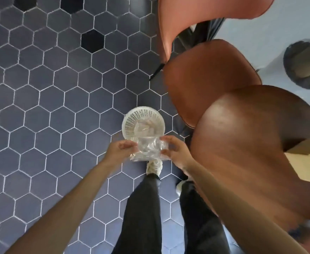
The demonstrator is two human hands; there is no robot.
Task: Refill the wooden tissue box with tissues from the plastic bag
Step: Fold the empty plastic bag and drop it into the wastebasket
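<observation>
The person stands on a hexagon-tiled floor (pixel 46 99) and holds a clear plastic bag (pixel 147 150) between both hands, above a white perforated basket (pixel 132 119) that sits on the floor just ahead of one shoe (pixel 154 166). The left hand (pixel 120 150) pinches the bag's left edge with curled fingers; the right hand (pixel 174 150) pinches the right edge the same way. So each grip is closed on the bag, and neither is free. The bag looks crumpled and see-through; whether any tissues remain inside cannot be told. Something pale lies in the basket, too blurred to name. The wooden tissue box is not in view.

What could go wrong, as a judgement: the film is thin and slippery, and both holds are only at the edges, so a loose pinch could let one side drop and the bag swing or fall. If it is released here, a light bag may drift past the basket's rim onto the floor. If tissues are still inside, they would go with it, and the box would stay short. The brown chairs (pixel 214 76) stand close on the right, so the right elbow has little room. The shoe near the basket could nudge it.

No brand, label or writing can be read on the bag, the basket or anything else.
</observation>
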